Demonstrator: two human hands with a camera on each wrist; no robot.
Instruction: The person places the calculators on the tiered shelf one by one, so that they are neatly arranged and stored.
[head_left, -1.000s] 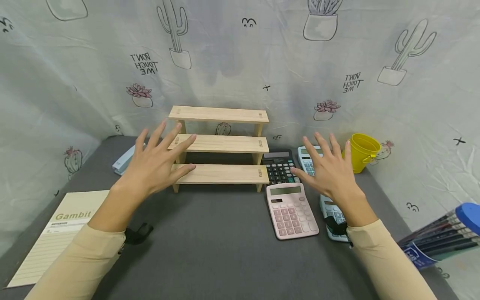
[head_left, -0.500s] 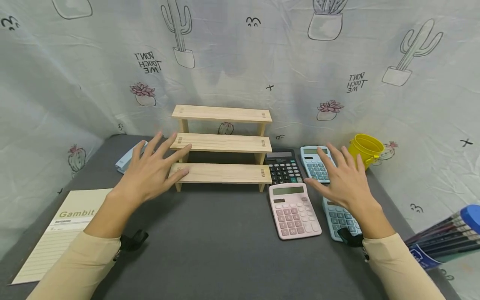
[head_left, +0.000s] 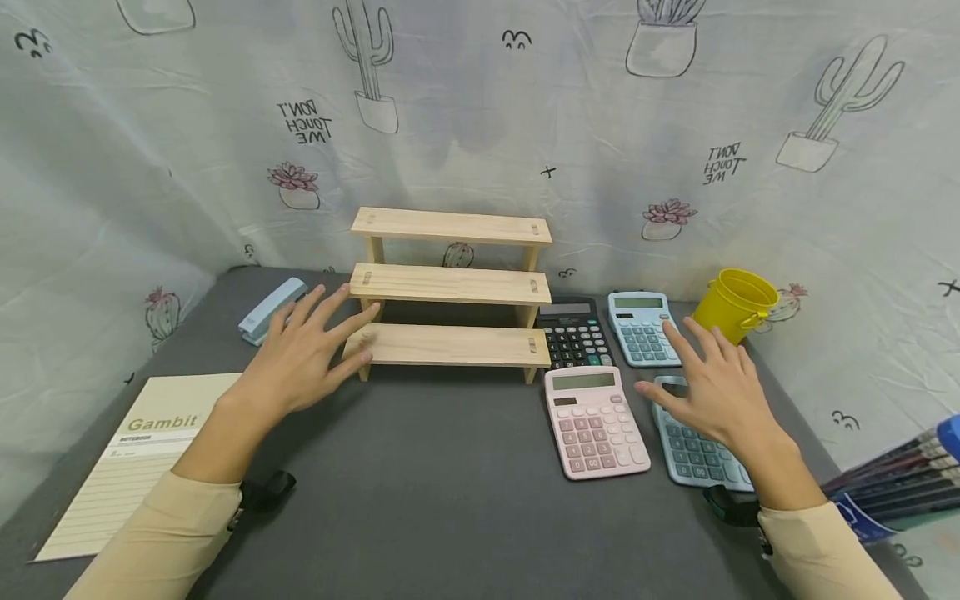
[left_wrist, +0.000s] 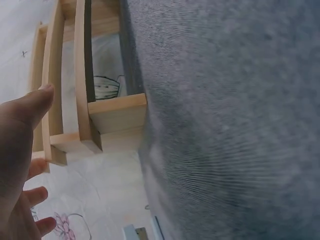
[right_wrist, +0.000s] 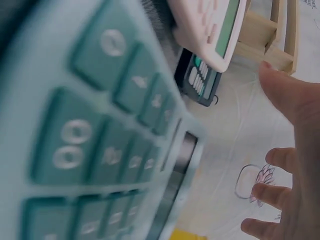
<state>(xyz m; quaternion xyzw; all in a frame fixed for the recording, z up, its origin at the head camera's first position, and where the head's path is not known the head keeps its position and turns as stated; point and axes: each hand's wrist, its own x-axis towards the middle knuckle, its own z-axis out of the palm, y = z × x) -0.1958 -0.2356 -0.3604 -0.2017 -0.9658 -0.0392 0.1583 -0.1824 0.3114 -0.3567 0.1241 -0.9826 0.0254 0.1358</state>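
My left hand (head_left: 300, 358) hovers with spread fingers by the left end of a three-tier wooden shelf (head_left: 450, 343); its fingertips overlap the lower boards in the head view. In the left wrist view the thumb (left_wrist: 37, 102) stands apart from the boards. Just beyond that hand lies a light blue stapler (head_left: 272, 308). Over the nearer blue calculator (head_left: 693, 454) hangs my right hand (head_left: 720, 396), fingers extended, holding nothing. A pink calculator (head_left: 596, 425), a black calculator (head_left: 573, 337) and a second blue calculator (head_left: 641, 329) lie to its left and behind.
A lined notebook (head_left: 97, 500) lies at the left, partly under the left forearm. At the right stand a yellow bucket (head_left: 738, 300) and a tub of pencils (head_left: 900, 483). A printed curtain (head_left: 465, 108) hangs behind the grey table (head_left: 420, 500).
My right hand has moved right and nearer to me, uncovering the farther blue calculator. The left hand has drawn slightly left off the shelf, showing more stapler. The head view has shifted slightly.
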